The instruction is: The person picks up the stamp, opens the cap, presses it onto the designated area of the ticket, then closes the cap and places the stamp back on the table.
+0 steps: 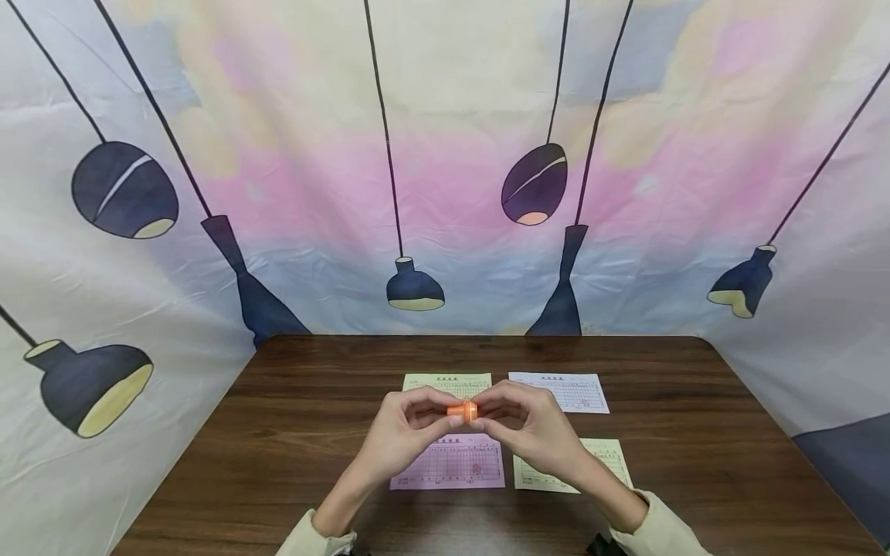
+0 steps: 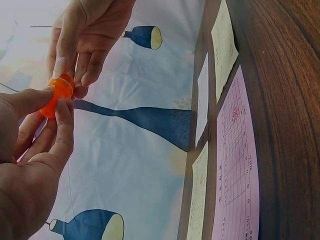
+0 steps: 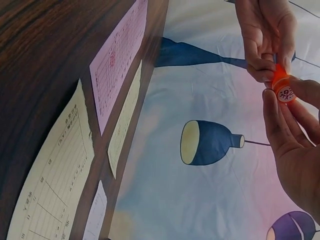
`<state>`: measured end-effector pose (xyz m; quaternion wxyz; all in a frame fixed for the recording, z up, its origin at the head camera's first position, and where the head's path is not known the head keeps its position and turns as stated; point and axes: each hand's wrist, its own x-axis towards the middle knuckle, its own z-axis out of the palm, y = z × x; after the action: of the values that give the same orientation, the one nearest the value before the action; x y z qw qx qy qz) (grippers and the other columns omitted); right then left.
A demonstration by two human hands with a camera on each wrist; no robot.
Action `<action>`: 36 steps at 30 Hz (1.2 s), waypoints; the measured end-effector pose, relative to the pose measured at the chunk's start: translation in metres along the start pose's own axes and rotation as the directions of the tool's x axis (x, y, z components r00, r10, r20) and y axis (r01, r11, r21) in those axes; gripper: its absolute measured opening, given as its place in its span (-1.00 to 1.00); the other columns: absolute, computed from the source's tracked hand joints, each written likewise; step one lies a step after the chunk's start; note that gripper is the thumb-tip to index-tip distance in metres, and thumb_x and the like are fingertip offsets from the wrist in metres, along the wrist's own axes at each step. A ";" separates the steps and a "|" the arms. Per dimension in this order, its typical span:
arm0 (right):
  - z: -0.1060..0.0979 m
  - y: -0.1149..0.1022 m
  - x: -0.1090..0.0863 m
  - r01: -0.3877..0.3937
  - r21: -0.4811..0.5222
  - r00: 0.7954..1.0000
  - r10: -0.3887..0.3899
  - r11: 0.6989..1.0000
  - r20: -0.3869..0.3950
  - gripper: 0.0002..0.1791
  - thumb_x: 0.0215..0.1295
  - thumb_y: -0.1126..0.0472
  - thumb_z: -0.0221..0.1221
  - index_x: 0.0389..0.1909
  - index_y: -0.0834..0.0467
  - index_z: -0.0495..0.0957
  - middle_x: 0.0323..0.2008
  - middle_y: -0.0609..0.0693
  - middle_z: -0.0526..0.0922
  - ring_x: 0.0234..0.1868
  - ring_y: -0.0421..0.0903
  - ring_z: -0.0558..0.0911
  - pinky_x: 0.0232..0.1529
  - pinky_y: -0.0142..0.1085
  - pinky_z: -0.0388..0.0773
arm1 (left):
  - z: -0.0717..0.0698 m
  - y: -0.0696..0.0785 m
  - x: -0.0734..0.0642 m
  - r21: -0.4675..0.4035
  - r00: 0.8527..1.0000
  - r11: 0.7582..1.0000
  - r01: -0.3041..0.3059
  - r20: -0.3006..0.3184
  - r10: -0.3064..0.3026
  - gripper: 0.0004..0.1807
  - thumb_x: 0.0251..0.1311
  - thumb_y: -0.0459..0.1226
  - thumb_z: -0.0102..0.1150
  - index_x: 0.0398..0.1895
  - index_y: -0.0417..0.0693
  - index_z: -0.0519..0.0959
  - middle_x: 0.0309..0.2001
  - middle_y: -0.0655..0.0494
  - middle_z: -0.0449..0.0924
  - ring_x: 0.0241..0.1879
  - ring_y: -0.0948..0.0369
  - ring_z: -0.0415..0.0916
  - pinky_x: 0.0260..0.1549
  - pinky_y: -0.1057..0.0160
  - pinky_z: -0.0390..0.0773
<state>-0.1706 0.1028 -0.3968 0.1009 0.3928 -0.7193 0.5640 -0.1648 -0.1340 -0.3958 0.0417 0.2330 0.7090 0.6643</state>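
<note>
A small orange stamp (image 1: 462, 411) is held level between both hands above the papers. My left hand (image 1: 399, 432) pinches its left end between thumb and fingers. On the other end, the thumb and fingertips of my right hand (image 1: 538, 425) grip the wider part. In the right wrist view the stamp's round white end face (image 3: 286, 94) shows a dark printed mark. Below the hands lies a pink form (image 1: 448, 471) with a red stamp print on it. A yellow form (image 1: 603, 455) lies partly hidden under the right forearm.
Farther back on the dark wooden table (image 1: 313, 425) are another yellow form (image 1: 445, 381), partly covered by the hands, and a white form (image 1: 563, 392). Both bear a red print. A cloth backdrop (image 1: 459, 193) with painted lamps hangs behind the table.
</note>
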 end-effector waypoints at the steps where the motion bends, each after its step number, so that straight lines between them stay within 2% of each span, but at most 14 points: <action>1: 0.000 0.000 0.000 -0.006 0.005 1.000 0.006 1.000 0.000 -0.76 0.34 0.38 0.38 0.01 0.22 0.71 -0.13 0.14 0.77 -0.14 -0.15 0.81 -0.10 -0.25 0.78 | 0.000 0.000 0.000 -0.001 1.000 1.000 0.006 0.000 -0.006 -0.73 0.30 -0.32 0.44 0.01 -0.25 0.72 0.06 -0.27 0.69 -0.03 0.26 0.78 0.00 0.27 0.74; 5: 0.002 0.002 -0.002 -0.038 0.014 0.999 0.038 0.999 0.003 -0.77 0.36 0.34 0.37 0.00 0.22 0.71 -0.13 0.14 0.77 -0.13 -0.19 0.80 -0.11 -0.22 0.79 | 0.000 -0.002 0.000 -0.007 1.000 1.000 0.003 0.014 -0.003 -0.72 0.31 -0.33 0.41 0.02 -0.31 0.70 0.05 -0.33 0.69 -0.03 0.25 0.79 0.02 0.25 0.74; 10: 0.002 0.006 -0.007 -0.088 0.009 0.996 0.088 0.996 0.006 -0.78 0.35 0.31 0.39 -0.01 0.19 0.71 -0.13 0.12 0.79 -0.14 -0.23 0.80 -0.11 -0.22 0.79 | 0.001 -0.004 0.001 -0.013 0.999 1.000 0.002 0.036 -0.001 -0.73 0.32 -0.33 0.41 0.02 -0.29 0.71 0.05 -0.32 0.71 -0.02 0.24 0.78 0.05 0.21 0.73; 16: 0.001 0.009 -0.008 -0.072 -0.003 0.997 0.072 0.997 0.001 -0.77 0.33 0.36 0.39 -0.02 0.19 0.70 -0.13 0.13 0.79 -0.14 -0.25 0.80 -0.11 -0.22 0.79 | 0.002 -0.005 0.003 0.001 1.000 1.000 0.006 0.028 -0.006 -0.73 0.31 -0.32 0.42 0.02 -0.27 0.73 0.04 -0.29 0.73 -0.02 0.24 0.78 0.05 0.23 0.73; 20: 0.002 0.009 -0.007 -0.079 -0.003 0.997 0.079 0.997 -0.008 -0.76 0.31 0.39 0.39 -0.02 0.19 0.70 -0.14 0.12 0.80 -0.14 -0.25 0.80 -0.12 -0.23 0.79 | 0.003 -0.005 0.003 -0.001 1.000 1.000 0.014 0.002 -0.014 -0.71 0.31 -0.32 0.43 0.03 -0.27 0.72 0.04 -0.29 0.73 -0.02 0.25 0.78 0.05 0.25 0.73; 26: 0.004 0.008 -0.006 -0.148 0.009 0.989 0.148 0.989 -0.001 -0.77 0.34 0.26 0.41 -0.02 0.14 0.71 -0.15 0.08 0.82 -0.16 -0.11 0.83 -0.14 -0.21 0.79 | 0.005 -0.005 0.003 -0.008 0.998 1.000 0.007 -0.055 -0.007 -0.67 0.32 -0.32 0.41 0.09 -0.31 0.70 0.05 -0.32 0.73 -0.04 0.30 0.78 0.01 0.30 0.73; 32: 0.003 0.008 -0.006 -0.180 -0.002 0.984 0.180 0.984 0.014 -0.74 0.36 0.19 0.41 0.02 0.12 0.70 -0.15 0.04 0.83 -0.16 -0.21 0.81 -0.13 -0.21 0.79 | 0.002 -0.002 0.003 0.018 0.994 1.000 -0.018 -0.104 0.020 -0.67 0.30 -0.35 0.42 0.09 -0.30 0.69 0.02 -0.34 0.72 -0.08 0.36 0.74 0.00 0.35 0.72; 36: 0.000 0.007 -0.007 -0.171 -0.025 0.985 0.171 0.985 0.007 -0.75 0.37 0.20 0.40 0.00 0.18 0.71 -0.16 0.04 0.83 -0.17 -0.24 0.80 -0.14 -0.22 0.79 | -0.005 0.000 0.004 0.047 0.991 0.999 -0.013 -0.131 0.019 -0.70 0.28 -0.36 0.43 0.04 -0.32 0.71 0.02 -0.31 0.73 -0.09 0.35 0.74 -0.01 0.36 0.72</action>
<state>-0.1705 0.1066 -0.4063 0.0538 0.3309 -0.7575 0.5602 -0.1696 -0.1370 -0.3940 -0.0159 0.1954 0.7233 0.6621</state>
